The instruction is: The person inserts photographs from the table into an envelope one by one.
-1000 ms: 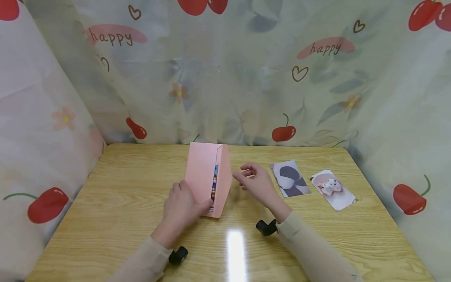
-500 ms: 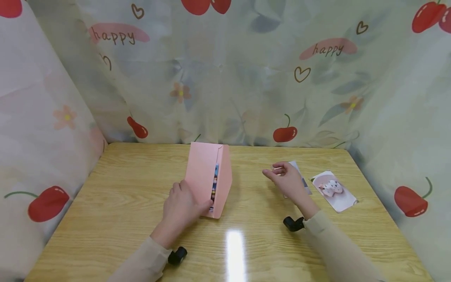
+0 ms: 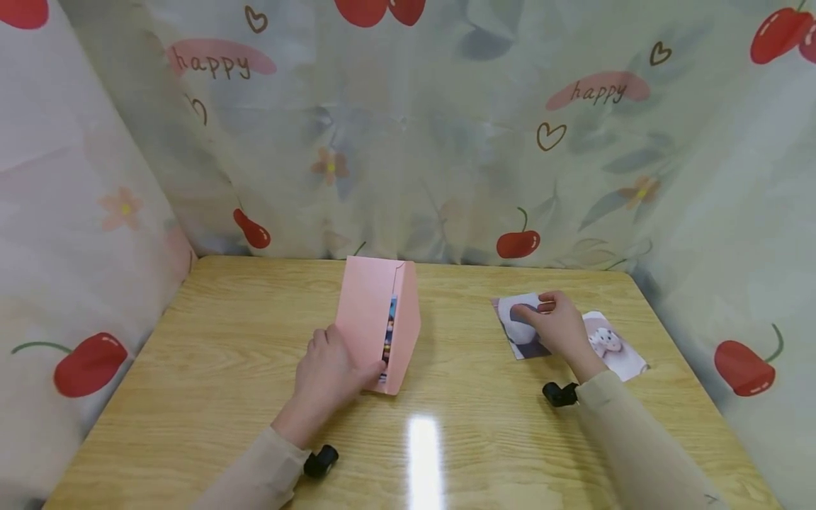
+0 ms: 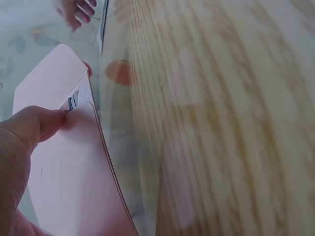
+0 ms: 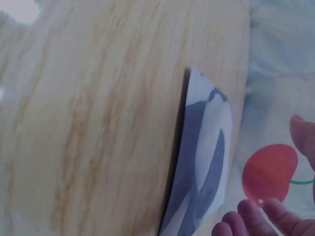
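Observation:
A pink envelope (image 3: pixel 366 312) stands with its flap folded out on the right, and a colourful strip (image 3: pixel 387 333) shows in its slot. My left hand (image 3: pixel 328 372) grips the envelope's lower left part, thumb at the slot; the left wrist view shows that thumb on the pink paper (image 4: pixel 74 162). My right hand (image 3: pixel 561 329) hovers over the right edge of a grey and white card (image 3: pixel 519 329), its fingers loosely bent and holding nothing. In the right wrist view the card (image 5: pixel 209 147) lies on the table, apart from the fingertips (image 5: pixel 256 216).
A second card with a white and pink picture (image 3: pixel 618 350) lies to the right, partly covered by my right hand. The wooden table (image 3: pixel 191 382) is bordered by a patterned curtain (image 3: pixel 395 156) behind and at both sides.
My right hand has moved right, from beside the envelope to above the cards. My left hand and the envelope have stayed in place.

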Demonstrator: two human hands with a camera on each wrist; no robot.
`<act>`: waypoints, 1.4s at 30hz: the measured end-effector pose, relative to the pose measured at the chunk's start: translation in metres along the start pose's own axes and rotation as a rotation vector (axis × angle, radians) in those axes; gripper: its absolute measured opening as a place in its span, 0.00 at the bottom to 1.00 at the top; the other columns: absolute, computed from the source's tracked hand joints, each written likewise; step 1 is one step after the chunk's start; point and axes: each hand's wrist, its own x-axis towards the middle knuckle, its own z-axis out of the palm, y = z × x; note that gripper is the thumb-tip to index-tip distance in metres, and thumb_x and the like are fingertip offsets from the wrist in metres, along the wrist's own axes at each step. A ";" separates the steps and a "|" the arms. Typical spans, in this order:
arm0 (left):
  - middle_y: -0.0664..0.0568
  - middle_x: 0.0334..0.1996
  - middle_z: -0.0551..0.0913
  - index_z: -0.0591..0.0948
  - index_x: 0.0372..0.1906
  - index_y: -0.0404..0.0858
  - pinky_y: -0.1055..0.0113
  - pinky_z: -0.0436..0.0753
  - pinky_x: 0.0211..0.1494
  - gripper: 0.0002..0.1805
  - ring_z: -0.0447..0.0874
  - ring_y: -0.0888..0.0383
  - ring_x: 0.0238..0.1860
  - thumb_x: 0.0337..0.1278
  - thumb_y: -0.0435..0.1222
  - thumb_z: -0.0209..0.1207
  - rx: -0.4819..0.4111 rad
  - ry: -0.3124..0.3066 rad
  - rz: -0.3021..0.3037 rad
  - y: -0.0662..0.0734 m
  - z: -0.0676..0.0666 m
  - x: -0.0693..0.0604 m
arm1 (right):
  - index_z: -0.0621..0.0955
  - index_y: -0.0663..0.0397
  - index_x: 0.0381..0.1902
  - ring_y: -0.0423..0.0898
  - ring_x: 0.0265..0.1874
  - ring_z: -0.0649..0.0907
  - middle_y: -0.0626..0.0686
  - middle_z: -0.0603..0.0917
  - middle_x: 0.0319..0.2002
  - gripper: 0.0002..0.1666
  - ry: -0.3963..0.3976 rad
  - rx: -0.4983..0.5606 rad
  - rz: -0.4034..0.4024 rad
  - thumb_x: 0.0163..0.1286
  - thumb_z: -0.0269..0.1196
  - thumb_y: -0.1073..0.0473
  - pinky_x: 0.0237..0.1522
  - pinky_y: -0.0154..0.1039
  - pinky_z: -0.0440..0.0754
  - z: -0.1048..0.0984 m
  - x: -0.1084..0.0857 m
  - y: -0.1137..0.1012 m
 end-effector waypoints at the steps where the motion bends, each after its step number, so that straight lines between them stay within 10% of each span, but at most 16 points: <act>1: 0.40 0.42 0.70 0.67 0.55 0.26 0.54 0.78 0.38 0.54 0.69 0.49 0.39 0.35 0.68 0.64 0.000 -0.002 0.002 0.000 0.000 0.000 | 0.65 0.61 0.65 0.60 0.57 0.72 0.64 0.71 0.60 0.55 -0.001 -0.014 -0.001 0.55 0.63 0.26 0.56 0.56 0.71 -0.001 0.000 0.001; 42: 0.40 0.42 0.69 0.66 0.57 0.27 0.53 0.77 0.38 0.56 0.70 0.49 0.39 0.34 0.69 0.64 0.012 -0.021 -0.009 0.002 0.001 -0.001 | 0.54 0.64 0.73 0.69 0.57 0.64 0.76 0.60 0.62 0.62 -0.123 -0.228 0.091 0.54 0.73 0.41 0.55 0.65 0.63 0.015 0.003 0.001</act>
